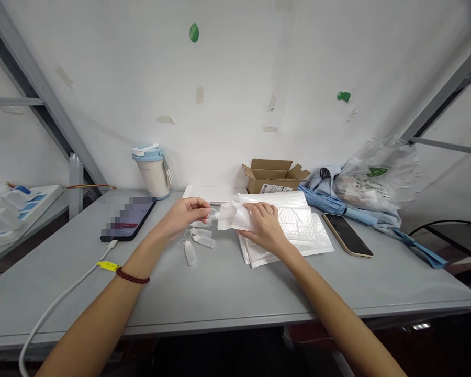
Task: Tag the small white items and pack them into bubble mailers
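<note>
My right hand (264,226) is closed round a small white padded pouch (226,214), whose mouth points left and looks open. At that mouth, my left hand (190,212) pinches what looks like the thin white loop of a small translucent piece (216,214); the pouch partly hides it. Several similar small translucent white pieces with thin loops (190,253) lie on the desk below my left hand. Beneath my right hand is a stack of white bubble mailers (298,225), slightly fanned out.
Behind the mailers stands an open cardboard box (270,175). A lidded cup (154,173) and a charging phone (129,220) with a white cable are at left. Rightward lie another phone (347,234), a blue folded umbrella (337,204) and a plastic bag (372,175).
</note>
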A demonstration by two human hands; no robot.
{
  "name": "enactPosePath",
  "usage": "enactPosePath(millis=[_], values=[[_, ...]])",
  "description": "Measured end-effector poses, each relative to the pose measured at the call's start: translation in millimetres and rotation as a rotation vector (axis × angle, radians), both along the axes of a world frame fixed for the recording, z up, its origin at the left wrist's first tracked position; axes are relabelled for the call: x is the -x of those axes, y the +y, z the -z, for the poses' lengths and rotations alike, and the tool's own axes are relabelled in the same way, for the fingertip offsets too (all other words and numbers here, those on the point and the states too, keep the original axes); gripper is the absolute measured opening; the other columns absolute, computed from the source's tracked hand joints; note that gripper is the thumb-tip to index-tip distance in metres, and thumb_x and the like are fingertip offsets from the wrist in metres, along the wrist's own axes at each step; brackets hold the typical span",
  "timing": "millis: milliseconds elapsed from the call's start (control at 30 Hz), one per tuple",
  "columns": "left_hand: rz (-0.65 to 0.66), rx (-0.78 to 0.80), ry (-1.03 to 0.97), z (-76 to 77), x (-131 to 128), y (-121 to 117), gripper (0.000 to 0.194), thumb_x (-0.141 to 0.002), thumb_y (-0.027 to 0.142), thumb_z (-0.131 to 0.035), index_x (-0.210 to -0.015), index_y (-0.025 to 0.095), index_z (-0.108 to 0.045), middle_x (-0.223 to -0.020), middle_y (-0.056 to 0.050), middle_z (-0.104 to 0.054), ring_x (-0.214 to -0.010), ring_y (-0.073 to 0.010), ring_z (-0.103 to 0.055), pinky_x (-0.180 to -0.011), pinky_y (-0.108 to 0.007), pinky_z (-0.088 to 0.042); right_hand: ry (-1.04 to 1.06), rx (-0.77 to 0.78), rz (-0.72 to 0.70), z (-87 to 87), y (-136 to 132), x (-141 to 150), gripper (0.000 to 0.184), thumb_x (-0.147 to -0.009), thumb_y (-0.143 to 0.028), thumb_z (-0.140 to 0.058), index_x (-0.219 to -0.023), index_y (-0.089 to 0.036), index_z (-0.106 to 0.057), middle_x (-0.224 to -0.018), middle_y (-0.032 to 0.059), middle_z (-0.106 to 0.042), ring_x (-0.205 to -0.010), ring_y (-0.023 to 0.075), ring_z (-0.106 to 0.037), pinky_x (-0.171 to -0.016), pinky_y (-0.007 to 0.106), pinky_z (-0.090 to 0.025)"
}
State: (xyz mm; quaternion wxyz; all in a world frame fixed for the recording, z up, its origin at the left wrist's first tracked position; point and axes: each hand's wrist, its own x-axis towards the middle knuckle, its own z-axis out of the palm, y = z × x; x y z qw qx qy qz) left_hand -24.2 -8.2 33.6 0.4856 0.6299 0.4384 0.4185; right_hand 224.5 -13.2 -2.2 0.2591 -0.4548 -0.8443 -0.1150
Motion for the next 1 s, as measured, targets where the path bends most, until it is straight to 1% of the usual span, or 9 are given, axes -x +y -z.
enactPosePath(millis=[67, 167, 267, 333, 433, 567, 700, 833, 1000], values=[[-0.013, -0.038, -0.048, 5.9, -14.3, -2.5, 0.020, -0.070, 0.033, -0.069, -0.076, 0.016, -0.063, -0.070, -0.001, -0.062, -0.066, -0.0133, -0.057, -0.070, -0.028, -0.047, 0.008, -0.001, -0.008, -0.3, -0.2, 0.0, 0.055, -0.077, -0.045, -0.063, -0.122, -0.018, -0.046, -0.117, 0.0124, -0.056, -0.108, 0.0294, -0.044, -0.091, 0.042, -0.029], [0.044, -0.085, -0.042, 12.4, -31.8, -7.1, 0.018, -0.072, 0.032, -0.066, -0.077, 0.016, -0.066, -0.075, -0.003, -0.066, -0.073, -0.0151, -0.059, -0.076, -0.030, -0.047, 0.017, -0.007, -0.018, -0.8, -0.4, 0.1, 0.055, -0.077, -0.044, -0.064, -0.122, -0.017, -0.046, -0.117, 0.0125, -0.056, -0.108, 0.0290, -0.044, -0.091, 0.042, -0.029], [0.074, -0.101, 0.002, 13.0, -37.3, -10.0, 0.020, -0.073, 0.033, -0.065, -0.084, 0.016, -0.069, -0.085, -0.006, -0.069, -0.076, -0.0159, -0.060, -0.077, -0.030, -0.048, 0.019, -0.017, -0.020, -1.0, -0.4, 0.3, 0.054, -0.077, -0.044, -0.063, -0.122, -0.017, -0.046, -0.115, 0.0123, -0.056, -0.107, 0.0286, -0.044, -0.091, 0.042, -0.029], [0.030, -0.098, 0.011, 9.4, -32.1, -9.4, 0.022, -0.073, 0.034, -0.065, -0.085, 0.016, -0.069, -0.087, -0.007, -0.069, -0.075, -0.0155, -0.060, -0.072, -0.028, -0.048, 0.021, -0.020, -0.016, -0.8, -0.2, 0.3, 0.053, -0.078, -0.044, -0.062, -0.122, -0.018, -0.046, -0.115, 0.0121, -0.056, -0.107, 0.0285, -0.044, -0.090, 0.042, -0.029], [-0.048, -0.018, 0.089, 0.9, -12.1, -4.8, 0.022, -0.071, 0.037, -0.065, -0.079, 0.016, -0.068, -0.075, -0.005, -0.065, -0.063, -0.0129, -0.055, -0.054, -0.023, -0.044, 0.024, -0.021, -0.014, -0.4, 0.2, -0.1, 0.053, -0.079, -0.044, -0.061, -0.122, -0.018, -0.046, -0.115, 0.0118, -0.056, -0.107, 0.0282, -0.044, -0.091, 0.042, -0.029], [0.044, 0.130, 0.299, -7.2, 23.5, 2.4, 0.022, -0.070, 0.039, -0.066, -0.071, 0.018, -0.067, -0.063, -0.001, -0.058, -0.051, -0.0092, -0.045, -0.044, -0.020, -0.034, 0.008, -0.020, -0.005, -0.8, -0.3, -0.5, 0.054, -0.079, -0.045, -0.061, -0.123, -0.018, -0.046, -0.115, 0.0116, -0.056, -0.108, 0.0283, -0.044, -0.091, 0.042, -0.030], [0.108, 0.235, 0.512, -6.2, 47.8, 6.0, 0.015, -0.063, 0.034, -0.069, -0.064, 0.019, -0.069, -0.051, 0.001, -0.052, -0.044, -0.0087, -0.039, -0.040, -0.020, -0.028, 0.004, -0.003, 0.004, -2.1, -1.4, -0.1, 0.054, -0.079, -0.045, -0.061, -0.123, -0.018, -0.046, -0.116, 0.0123, -0.056, -0.108, 0.0287, -0.043, -0.091, 0.042, -0.030], [0.161, 0.265, 0.642, 0.8, 53.9, 9.0, 0.013, -0.058, 0.032, -0.069, -0.056, 0.020, -0.068, -0.050, 0.000, -0.055, -0.040, -0.0089, -0.037, -0.036, -0.020, -0.023, -0.001, 0.000, 0.010, -2.2, -1.1, 0.1, 0.054, -0.079, -0.046, -0.061, -0.124, -0.020, -0.045, -0.116, 0.0117, -0.056, -0.108, 0.0289, -0.044, -0.091, 0.042, -0.030], [0.194, 0.321, 0.710, 8.5, 46.0, 10.5, 0.026, -0.056, 0.038, -0.070, -0.042, 0.018, -0.060, -0.046, -0.003, -0.057, -0.039, -0.0104, -0.041, -0.036, -0.020, -0.024, 0.012, 0.013, 0.006, -2.1, -0.6, 0.2, 0.053, -0.080, -0.046, -0.060, -0.123, -0.019, -0.046, -0.116, 0.0125, -0.056, -0.109, 0.0293, -0.044, -0.091, 0.042, -0.030]])
